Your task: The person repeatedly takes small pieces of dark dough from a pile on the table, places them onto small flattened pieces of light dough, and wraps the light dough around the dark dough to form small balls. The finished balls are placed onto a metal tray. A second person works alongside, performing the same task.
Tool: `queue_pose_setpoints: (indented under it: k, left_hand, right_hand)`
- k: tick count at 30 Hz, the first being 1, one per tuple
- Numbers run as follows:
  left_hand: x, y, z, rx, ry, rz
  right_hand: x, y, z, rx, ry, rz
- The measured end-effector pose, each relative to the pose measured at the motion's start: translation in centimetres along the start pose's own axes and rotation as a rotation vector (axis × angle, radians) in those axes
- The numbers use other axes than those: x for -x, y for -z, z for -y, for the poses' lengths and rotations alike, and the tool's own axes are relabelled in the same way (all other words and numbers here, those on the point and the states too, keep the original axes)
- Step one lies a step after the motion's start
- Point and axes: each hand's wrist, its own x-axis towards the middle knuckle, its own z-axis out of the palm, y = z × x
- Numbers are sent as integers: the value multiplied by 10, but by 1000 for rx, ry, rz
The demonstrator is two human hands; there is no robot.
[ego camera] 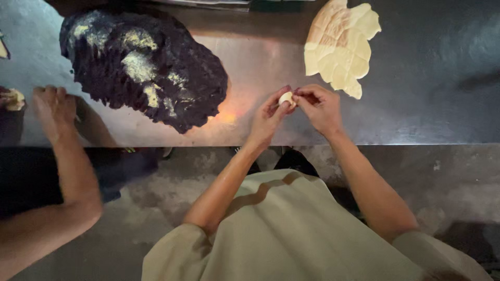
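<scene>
Dough ball (286, 98), small, pale, rounded, pinched between fingertips of both hands just above front edge of surface (427, 104). Left hand (268, 115) curled around ball from left, thumb and fingers closed on it. Right hand (319, 106) closed on same ball from right, fingers bent, tips touching dough.

Surface grey, metal-looking, dull sheen, smudged; front edge running straight across frame just below both wrists. Wide bare stretch to right of hands, reaching frame edge. Narrower bare strip between hands and dark mass. Floor (458, 187) below edge, rough grey concrete, stained.

Dough slab (341, 44) up and right of hands, well apart from ball, flat, cream, cut or scored into blocky pieces, ragged outline, top edge cut by frame. Dark mass (140, 65) left of hands, large, near-black, crumbly, lumpy, patched with pale yellow powder, lying directly on surface, near to left hand but not touching. Orange glow on surface between mass and left hand.

No containers in view; all items sit bare on surface.

Second person's hand (52, 106) at far left, closed loosely, resting on surface edge, forearm coming from lower left, well apart from dough ball. Small pale lump (13, 99) at left frame edge beside that hand, too cropped to tell.

Beige garment (291, 229) below, smooth cloth.
</scene>
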Motion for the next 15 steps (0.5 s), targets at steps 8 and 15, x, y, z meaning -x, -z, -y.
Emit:
queue_pose_setpoints:
  k: [8,15]
  left_hand:
    - [-8,-13,35,-131,72,-55]
    - [-35,10,59,-1710,-306,50]
  right_hand:
    - [15,21,-46,384,320,-56]
    - [-39,87,-61,177,342,22]
